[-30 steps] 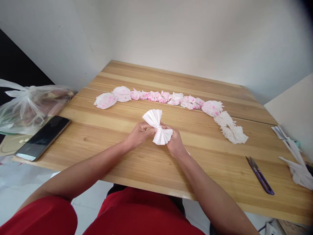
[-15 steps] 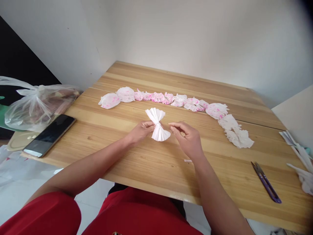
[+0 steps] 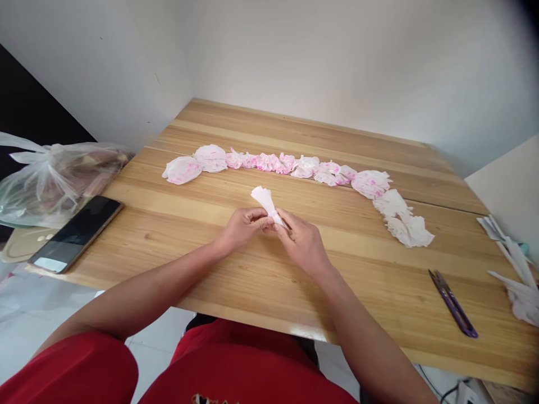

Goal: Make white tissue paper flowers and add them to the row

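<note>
wooden table [image 3: 236, 280], crossed by a curved row of pink-flecked paper puffs [image 3: 273, 163]. phone [image 3: 80, 230] laid at left. left hand [image 3: 245, 229] and right hand [image 3: 306, 242] both closed; over the table, before the row, a pleated white paper [image 3: 263, 200] is pinched by their fingertips.

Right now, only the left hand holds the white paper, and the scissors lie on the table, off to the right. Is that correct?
Not quite: in the head view, the right hand grips the white paper along with the left hand. The scissors do lie on the table, off to the right.
</note>
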The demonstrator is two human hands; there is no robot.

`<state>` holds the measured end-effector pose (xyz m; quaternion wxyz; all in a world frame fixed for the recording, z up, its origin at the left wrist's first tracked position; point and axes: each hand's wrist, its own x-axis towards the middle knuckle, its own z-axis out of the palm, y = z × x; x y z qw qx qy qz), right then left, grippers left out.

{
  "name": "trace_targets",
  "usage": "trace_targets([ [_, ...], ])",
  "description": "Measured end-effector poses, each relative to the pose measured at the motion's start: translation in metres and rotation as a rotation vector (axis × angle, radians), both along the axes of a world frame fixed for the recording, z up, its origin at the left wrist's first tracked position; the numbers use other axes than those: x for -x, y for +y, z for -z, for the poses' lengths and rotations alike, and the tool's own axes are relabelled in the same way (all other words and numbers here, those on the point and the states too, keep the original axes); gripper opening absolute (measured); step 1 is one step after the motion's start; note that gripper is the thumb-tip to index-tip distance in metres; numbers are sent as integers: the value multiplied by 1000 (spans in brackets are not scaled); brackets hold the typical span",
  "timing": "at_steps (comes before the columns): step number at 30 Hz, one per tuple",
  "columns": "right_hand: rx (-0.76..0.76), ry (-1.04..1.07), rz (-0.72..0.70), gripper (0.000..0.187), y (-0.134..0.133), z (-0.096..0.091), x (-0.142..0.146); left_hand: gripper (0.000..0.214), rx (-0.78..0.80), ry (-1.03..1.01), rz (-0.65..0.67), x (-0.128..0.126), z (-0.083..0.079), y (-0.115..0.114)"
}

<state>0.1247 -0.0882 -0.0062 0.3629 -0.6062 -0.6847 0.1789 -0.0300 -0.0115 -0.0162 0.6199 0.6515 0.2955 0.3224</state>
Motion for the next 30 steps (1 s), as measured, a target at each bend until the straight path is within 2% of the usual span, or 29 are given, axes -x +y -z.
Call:
trace_targets([
  [6, 143, 120, -36, 41, 0, -7, -9, 32, -63, 89, 18, 2, 0, 6],
  [9, 129, 101, -29, 42, 0, -7, -8, 29, -145, 118, -10, 3, 4, 8],
  [14, 38, 44, 17, 42, 0, -3, 5, 27, -416, 219, -120, 3, 5, 6],
  [16, 23, 59, 31, 42, -1, -2, 8, 28, -457, 234, -135, 3, 5, 6],
  [18, 61, 145, 19, 43, -1, -3, 6, 30, -370, 193, -108, 2, 6, 7],
  [22, 139, 517, -17, 54, 1, -6, -9, 28, 65, -47, 17, 3, 11, 9],
  [24, 160, 628, 7, 57, 4, -5, -16, 29, 230, -179, 103, 3, 12, 8],
  [27, 205, 581, 10, 48, 7, -4, -19, 29, 351, -293, 240, 3, 9, 6],
  [30, 242, 570, -129, 39, 9, -3, -15, 33, 458, -302, 309, 2, 9, 3],
])
